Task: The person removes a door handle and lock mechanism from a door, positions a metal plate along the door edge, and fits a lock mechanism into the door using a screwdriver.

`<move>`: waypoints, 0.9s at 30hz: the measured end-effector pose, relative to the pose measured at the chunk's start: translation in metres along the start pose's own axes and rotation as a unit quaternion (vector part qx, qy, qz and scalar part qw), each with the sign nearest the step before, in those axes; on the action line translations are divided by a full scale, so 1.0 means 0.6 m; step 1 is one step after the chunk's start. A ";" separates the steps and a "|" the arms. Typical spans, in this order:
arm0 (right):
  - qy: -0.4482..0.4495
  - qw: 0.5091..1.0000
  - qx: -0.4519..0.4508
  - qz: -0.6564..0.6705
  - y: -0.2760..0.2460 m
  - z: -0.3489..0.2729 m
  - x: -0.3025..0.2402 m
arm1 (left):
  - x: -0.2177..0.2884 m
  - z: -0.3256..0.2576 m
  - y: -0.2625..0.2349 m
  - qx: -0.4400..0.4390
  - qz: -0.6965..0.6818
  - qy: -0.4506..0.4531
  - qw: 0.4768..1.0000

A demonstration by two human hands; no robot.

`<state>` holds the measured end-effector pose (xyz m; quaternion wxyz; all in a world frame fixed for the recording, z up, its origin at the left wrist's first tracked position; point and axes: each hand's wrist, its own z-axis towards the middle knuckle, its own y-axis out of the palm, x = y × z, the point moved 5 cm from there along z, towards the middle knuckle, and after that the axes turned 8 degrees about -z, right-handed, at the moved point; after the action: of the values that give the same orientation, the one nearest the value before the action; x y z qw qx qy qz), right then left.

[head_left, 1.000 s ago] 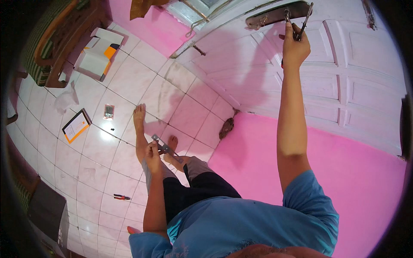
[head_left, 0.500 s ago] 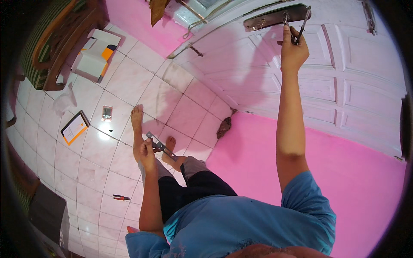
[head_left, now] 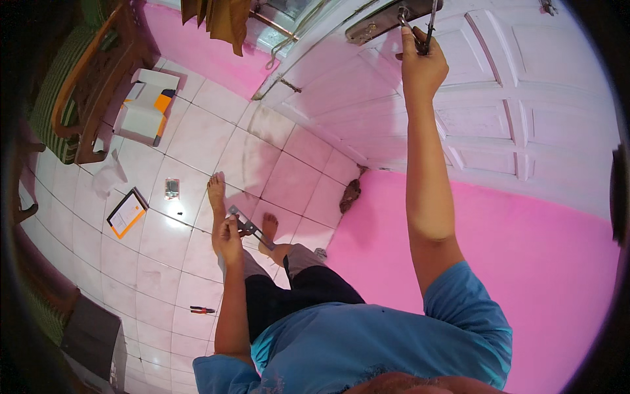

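My left hand (head_left: 230,240) is closed around a long grey metal door plate (head_left: 259,235) with holes in it, held at an angle above my feet. My right hand (head_left: 423,62) reaches up to the white panelled door (head_left: 472,121). Its fingers are closed on a dark metal piece (head_left: 431,29) with a long slim part pointing upward; whether this is a tool or a lever handle is unclear. Just beside those fingers, a dark oblong handle plate (head_left: 377,25) is mounted on the door, and a metal part at its right touches or nearly touches my thumb.
On the tiled floor lie red-handled pliers (head_left: 202,310), a small clear package (head_left: 172,189), an orange-edged booklet or box (head_left: 127,213) and an open white box (head_left: 146,108). A wooden bench (head_left: 82,85) stands at left. A brown cloth (head_left: 350,196) lies by the pink wall (head_left: 394,262).
The view has shifted, so the door and handle plate sit further up and left. Both hands keep their grips; my right hand stays at the handle plate.
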<state>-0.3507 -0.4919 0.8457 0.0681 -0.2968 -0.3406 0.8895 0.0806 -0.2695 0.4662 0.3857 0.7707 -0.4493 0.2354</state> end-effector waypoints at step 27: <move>-0.038 0.999 0.018 -0.012 -0.011 -0.032 -0.017 | 0.043 -0.007 0.052 0.001 0.082 -0.009 0.997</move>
<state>-0.3319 -0.4794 0.8437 0.0716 -0.2577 -0.3303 0.9052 0.0660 -0.2885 0.4992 0.3606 0.7333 -0.5143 0.2601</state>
